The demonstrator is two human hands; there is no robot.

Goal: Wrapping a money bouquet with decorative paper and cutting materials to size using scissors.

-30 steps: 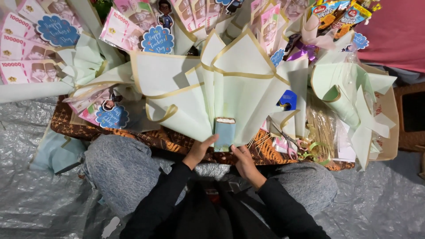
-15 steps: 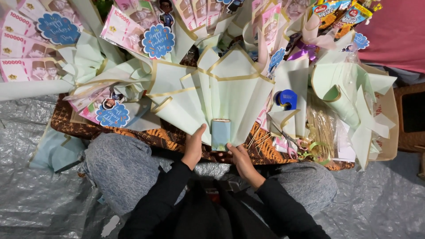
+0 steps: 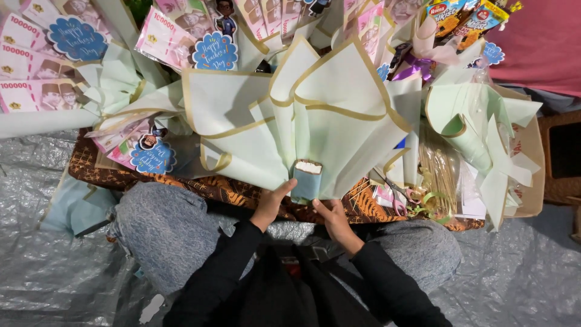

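I see a wide fan of pale green wrapping paper (image 3: 327, 121) with gold edges, stiff and folded, lying on brown batik cloth (image 3: 200, 184). My left hand (image 3: 270, 204) and right hand (image 3: 334, 219) pinch its teal wrapped handle (image 3: 307, 180) from both sides. Pink banknote bouquets (image 3: 36, 66) crowd behind.

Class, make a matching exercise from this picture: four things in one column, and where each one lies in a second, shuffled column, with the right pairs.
Things:
1. small teal block
2. left hand
3. scissors
4. purple ribbon

Places:
A. top right, among the snack packets
B. on the patterned cloth, right of the hands
C. at the base of the pale green paper fan
D. touching the block's left side

Pairs: 1-C, 2-D, 3-B, 4-A
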